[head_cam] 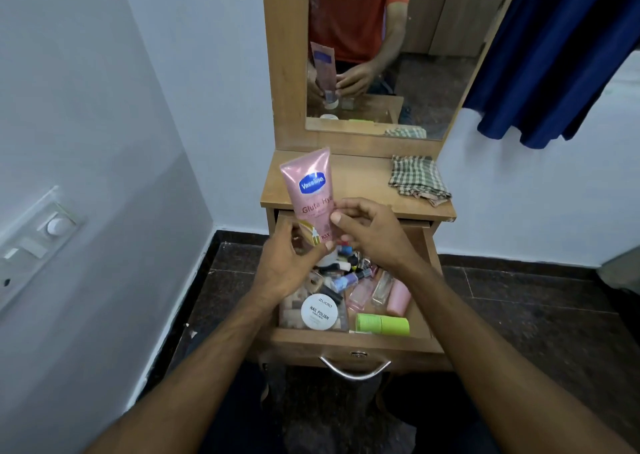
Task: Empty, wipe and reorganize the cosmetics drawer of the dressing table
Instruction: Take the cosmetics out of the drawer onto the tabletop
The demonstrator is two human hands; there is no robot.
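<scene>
A pink Vaseline lotion tube (309, 185) stands upright above the open wooden drawer (356, 344), cap end down. My left hand (289, 266) grips its lower part from the left. My right hand (370, 234) pinches its right edge with thumb and fingertips. The drawer holds several cosmetics: a round white nail polish remover tub (319, 312), a green stick (382, 325), a pink bottle (399, 297), clear perfume bottles (370, 289) and small nail polish bottles (348, 277). A checked cloth (417, 178) lies folded on the right of the tabletop (356, 176).
The dressing table's mirror (391, 48) rises behind the tabletop and reflects the tube and hands. A white wall with a switch panel (38, 242) is on the left. A dark blue curtain (561, 55) hangs at the upper right. The drawer's metal handle (355, 369) faces me.
</scene>
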